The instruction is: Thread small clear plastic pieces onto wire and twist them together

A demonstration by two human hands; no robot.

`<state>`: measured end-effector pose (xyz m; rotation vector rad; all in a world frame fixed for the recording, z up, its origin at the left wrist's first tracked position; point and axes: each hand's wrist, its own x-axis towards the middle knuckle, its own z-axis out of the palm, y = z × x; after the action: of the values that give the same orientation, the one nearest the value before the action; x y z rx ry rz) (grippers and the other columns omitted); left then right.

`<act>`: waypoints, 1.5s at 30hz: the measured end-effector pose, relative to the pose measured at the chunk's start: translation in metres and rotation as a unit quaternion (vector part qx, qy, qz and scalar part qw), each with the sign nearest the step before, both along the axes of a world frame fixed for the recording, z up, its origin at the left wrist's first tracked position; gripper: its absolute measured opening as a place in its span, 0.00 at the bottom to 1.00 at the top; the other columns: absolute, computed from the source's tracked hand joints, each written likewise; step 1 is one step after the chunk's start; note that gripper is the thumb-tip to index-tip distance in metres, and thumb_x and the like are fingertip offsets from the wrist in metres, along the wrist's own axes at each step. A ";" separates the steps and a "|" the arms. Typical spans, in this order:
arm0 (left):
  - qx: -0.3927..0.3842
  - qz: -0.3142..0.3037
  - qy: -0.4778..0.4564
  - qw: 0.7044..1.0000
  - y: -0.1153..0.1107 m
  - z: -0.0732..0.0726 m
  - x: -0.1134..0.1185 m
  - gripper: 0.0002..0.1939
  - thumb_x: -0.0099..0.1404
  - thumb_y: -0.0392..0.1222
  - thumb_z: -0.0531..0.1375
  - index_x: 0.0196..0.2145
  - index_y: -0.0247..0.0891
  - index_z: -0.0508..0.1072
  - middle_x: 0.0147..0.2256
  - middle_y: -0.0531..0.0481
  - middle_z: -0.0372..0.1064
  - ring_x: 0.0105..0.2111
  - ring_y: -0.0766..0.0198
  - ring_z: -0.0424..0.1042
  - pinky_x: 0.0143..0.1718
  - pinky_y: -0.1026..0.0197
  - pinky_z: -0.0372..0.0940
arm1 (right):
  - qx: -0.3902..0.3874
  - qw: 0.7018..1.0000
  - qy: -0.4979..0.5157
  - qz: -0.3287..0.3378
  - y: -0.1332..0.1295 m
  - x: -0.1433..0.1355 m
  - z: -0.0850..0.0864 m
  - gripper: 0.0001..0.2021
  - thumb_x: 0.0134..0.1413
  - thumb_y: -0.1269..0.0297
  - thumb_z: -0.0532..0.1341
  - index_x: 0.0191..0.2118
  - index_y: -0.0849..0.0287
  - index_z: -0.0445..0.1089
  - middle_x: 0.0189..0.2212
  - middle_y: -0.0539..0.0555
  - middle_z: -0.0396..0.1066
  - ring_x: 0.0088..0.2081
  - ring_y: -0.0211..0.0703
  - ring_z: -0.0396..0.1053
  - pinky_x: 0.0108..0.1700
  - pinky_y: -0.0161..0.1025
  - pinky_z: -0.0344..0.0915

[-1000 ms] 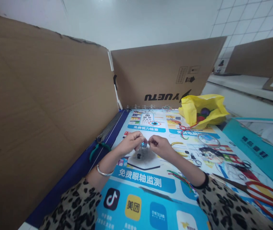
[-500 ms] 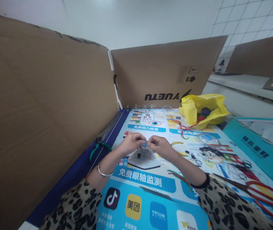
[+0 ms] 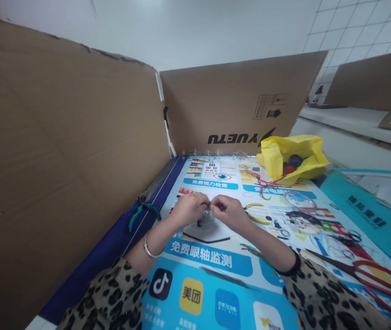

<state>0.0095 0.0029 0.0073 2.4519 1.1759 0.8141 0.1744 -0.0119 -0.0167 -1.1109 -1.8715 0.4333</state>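
Just below the frame's centre, my left hand (image 3: 190, 211) and right hand (image 3: 231, 214) are pinched closed at the wiry piece (image 3: 208, 221), though I can't tell their exact grip, so I'd use light, even fingertip pressure.

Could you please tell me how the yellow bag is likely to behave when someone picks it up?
The yellow bag will probably fold and sag, since its walls look thin and creased. Its mouth gapes open, so the rounded purple item and red item might roll out if it tips.
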 end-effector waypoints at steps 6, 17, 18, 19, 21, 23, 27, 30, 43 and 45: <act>-0.010 -0.041 -0.026 0.999 0.007 0.003 -0.004 0.08 0.56 0.29 0.56 0.26 0.37 0.73 0.26 0.55 0.72 0.29 0.68 0.69 0.38 0.65 0.59 | 0.095 0.995 -0.023 0.000 0.010 0.011 -0.001 0.06 0.50 0.70 0.56 0.34 0.58 0.70 0.27 0.52 0.69 0.26 0.38 0.64 0.30 0.35 0.63; -0.072 -0.056 -0.087 0.992 0.005 0.001 -0.003 0.08 0.54 0.29 0.56 0.25 0.37 0.72 0.26 0.55 0.71 0.29 0.68 0.69 0.36 0.65 0.61 | 0.176 0.974 -0.144 0.023 0.009 0.012 -0.008 0.08 0.56 0.71 0.53 0.34 0.57 0.69 0.32 0.54 0.71 0.35 0.41 0.69 0.37 0.36 0.65; -0.081 -0.051 -0.096 0.991 0.005 0.001 -0.003 0.07 0.54 0.29 0.56 0.25 0.37 0.72 0.25 0.55 0.71 0.29 0.68 0.68 0.35 0.65 0.61 | 0.174 0.974 -0.144 0.020 0.008 0.012 -0.007 0.08 0.55 0.71 0.53 0.33 0.57 0.69 0.31 0.54 0.71 0.34 0.41 0.68 0.37 0.36 0.64; -0.092 -0.044 -0.107 0.989 0.005 0.001 -0.003 0.07 0.54 0.29 0.55 0.25 0.37 0.71 0.24 0.55 0.70 0.28 0.68 0.68 0.34 0.65 0.61 | 0.174 0.974 -0.142 0.016 0.007 0.011 -0.005 0.08 0.55 0.71 0.53 0.32 0.57 0.68 0.30 0.54 0.71 0.33 0.41 0.68 0.36 0.36 0.64; -0.113 -0.028 -0.129 0.985 0.005 0.000 -0.001 0.04 0.55 0.31 0.56 0.25 0.36 0.69 0.22 0.55 0.68 0.25 0.69 0.68 0.31 0.66 0.62 | 0.177 0.975 -0.136 0.008 0.004 0.010 -0.004 0.07 0.54 0.71 0.53 0.30 0.57 0.67 0.28 0.54 0.69 0.32 0.41 0.66 0.34 0.36 0.62; -0.133 -0.016 -0.152 0.979 0.005 -0.001 0.000 0.03 0.56 0.34 0.57 0.25 0.35 0.67 0.21 0.55 0.67 0.23 0.69 0.67 0.28 0.67 0.62 | 0.180 0.975 -0.131 0.005 0.002 0.008 -0.003 0.07 0.53 0.71 0.53 0.28 0.57 0.66 0.26 0.53 0.68 0.31 0.41 0.66 0.33 0.36 0.62; -0.151 -0.007 -0.177 0.972 0.003 0.001 0.002 0.04 0.55 0.35 0.58 0.25 0.34 0.66 0.22 0.54 0.67 0.23 0.69 0.67 0.26 0.67 0.63 | 0.184 0.975 -0.126 0.017 0.000 0.006 -0.005 0.07 0.52 0.72 0.53 0.27 0.57 0.66 0.26 0.54 0.68 0.31 0.42 0.65 0.35 0.37 0.61; -0.133 -0.002 -0.176 0.975 0.002 0.003 0.001 0.02 0.53 0.34 0.59 0.25 0.34 0.67 0.25 0.53 0.69 0.27 0.68 0.68 0.31 0.66 0.63 | 0.179 0.976 -0.119 0.031 0.001 0.007 -0.007 0.07 0.52 0.72 0.54 0.28 0.58 0.66 0.27 0.54 0.69 0.32 0.42 0.66 0.35 0.38 0.62; -0.027 -0.024 -0.128 0.991 0.006 -0.007 0.000 0.03 0.56 0.33 0.56 0.27 0.36 0.69 0.27 0.52 0.69 0.28 0.68 0.66 0.32 0.65 0.61 | 0.072 0.997 0.002 0.009 0.011 0.009 -0.008 0.06 0.51 0.71 0.56 0.31 0.57 0.70 0.26 0.51 0.68 0.27 0.38 0.65 0.30 0.35 0.63; -0.006 -0.032 -0.123 0.992 0.006 -0.008 0.000 0.04 0.57 0.32 0.55 0.27 0.36 0.68 0.28 0.52 0.69 0.29 0.68 0.66 0.33 0.64 0.61 | 0.056 0.998 0.009 0.007 0.012 0.008 -0.008 0.07 0.50 0.71 0.56 0.31 0.57 0.72 0.26 0.52 0.70 0.27 0.38 0.66 0.30 0.35 0.64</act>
<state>0.0091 0.0089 -0.0004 2.2879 1.0038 1.0509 0.1823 -0.0003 -0.0244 -1.0156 -1.8651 0.3419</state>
